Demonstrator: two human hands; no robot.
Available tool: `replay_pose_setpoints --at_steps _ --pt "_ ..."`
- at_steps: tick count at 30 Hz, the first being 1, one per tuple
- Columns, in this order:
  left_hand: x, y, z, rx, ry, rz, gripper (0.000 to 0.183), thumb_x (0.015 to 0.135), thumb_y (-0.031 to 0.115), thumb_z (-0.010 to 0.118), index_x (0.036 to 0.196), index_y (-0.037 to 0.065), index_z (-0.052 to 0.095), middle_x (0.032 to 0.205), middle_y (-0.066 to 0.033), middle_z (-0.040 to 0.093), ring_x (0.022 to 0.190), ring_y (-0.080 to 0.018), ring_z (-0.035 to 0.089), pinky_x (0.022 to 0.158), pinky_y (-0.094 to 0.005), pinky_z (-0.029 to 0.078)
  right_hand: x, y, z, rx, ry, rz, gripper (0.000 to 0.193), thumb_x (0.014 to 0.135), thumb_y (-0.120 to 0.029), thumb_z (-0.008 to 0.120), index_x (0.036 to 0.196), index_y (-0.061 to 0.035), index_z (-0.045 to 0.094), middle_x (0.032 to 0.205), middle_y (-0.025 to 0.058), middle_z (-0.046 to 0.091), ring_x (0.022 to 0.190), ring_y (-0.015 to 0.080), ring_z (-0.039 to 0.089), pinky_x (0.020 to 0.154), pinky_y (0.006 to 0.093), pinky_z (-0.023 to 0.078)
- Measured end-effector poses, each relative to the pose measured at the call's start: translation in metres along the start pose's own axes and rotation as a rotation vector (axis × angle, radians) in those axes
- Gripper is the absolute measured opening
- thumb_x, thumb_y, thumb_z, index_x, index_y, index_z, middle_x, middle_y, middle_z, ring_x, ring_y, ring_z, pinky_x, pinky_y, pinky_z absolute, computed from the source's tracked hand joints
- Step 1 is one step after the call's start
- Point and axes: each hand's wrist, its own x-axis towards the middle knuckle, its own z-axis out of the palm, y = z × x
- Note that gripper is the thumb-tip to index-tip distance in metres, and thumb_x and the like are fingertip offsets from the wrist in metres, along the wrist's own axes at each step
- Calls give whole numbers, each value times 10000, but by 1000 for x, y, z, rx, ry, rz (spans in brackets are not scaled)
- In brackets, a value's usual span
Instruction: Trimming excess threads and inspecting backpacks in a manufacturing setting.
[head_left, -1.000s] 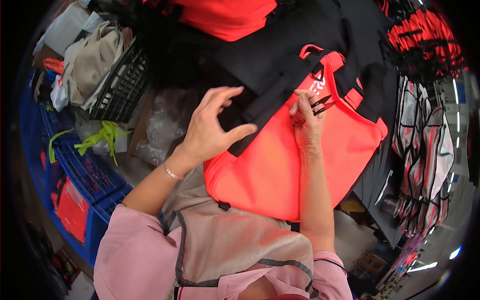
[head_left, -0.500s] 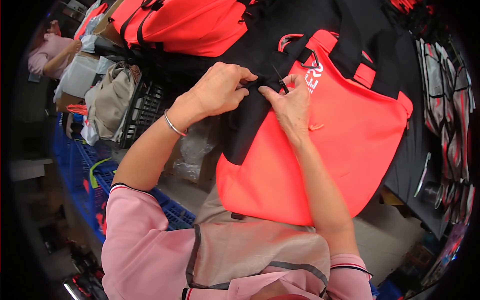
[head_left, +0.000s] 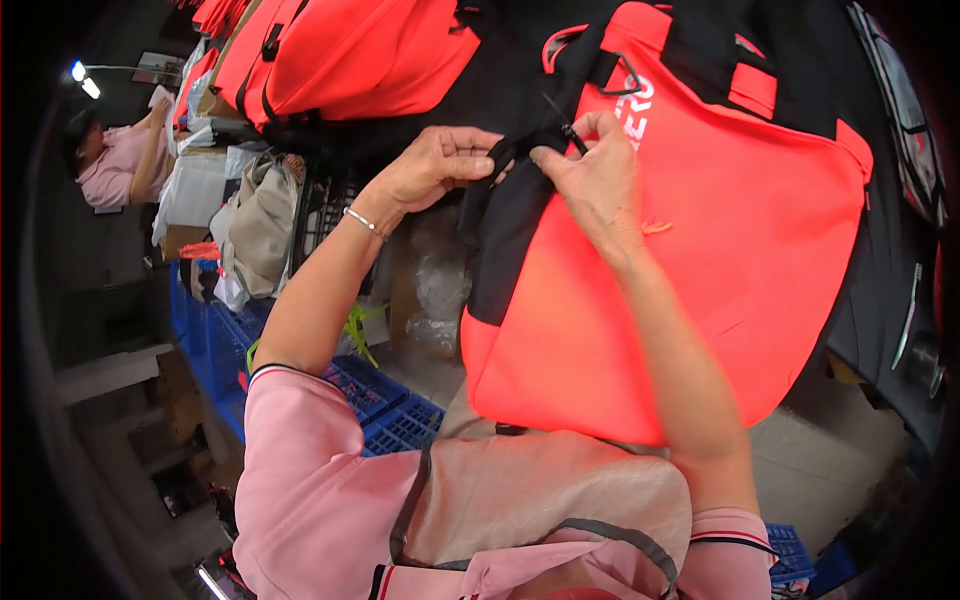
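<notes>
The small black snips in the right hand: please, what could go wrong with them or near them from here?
The small black snips in the right hand are close to the left hand, so a slip might prick it. The pointed tip also sits near the pinched black fabric, which could be nicked. The orange strand on the coral-red bag might catch on the right forearm.

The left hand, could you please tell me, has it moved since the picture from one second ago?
Yes. Judged against the clear plastic, the left hand has moved up the picture: once level with the plastic, it now appears above it.
</notes>
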Motion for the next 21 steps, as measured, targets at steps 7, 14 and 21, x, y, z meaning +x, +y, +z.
replay_pose_setpoints --at_steps 7,14,21 --pt "-9 -2 17 -23 51 6 477 885 146 730 1293 -34 559 1122 -71 684 996 -114 657 906 -250 518 -1 3 0 5 40 -39 393 739 -197 817 997 -49 560 722 56 641 685 188 654 654 341 515" --pt "-19 3 28 70 158 15 489 880 151 735 1299 -23 553 1092 -55 683 955 -98 649 843 -227 503 0 -1 -3 1 24 -29 374 757 -210 807 997 -60 563 677 43 632 659 180 653 639 335 511" --pt "-51 2 48 353 205 -84 333 954 321 619 1128 38 606 890 4 610 829 -83 570 717 -256 475 9 10 6 79 -19 -145 312 806 -186 753 977 -60 525 663 92 599 654 254 639 618 394 491"
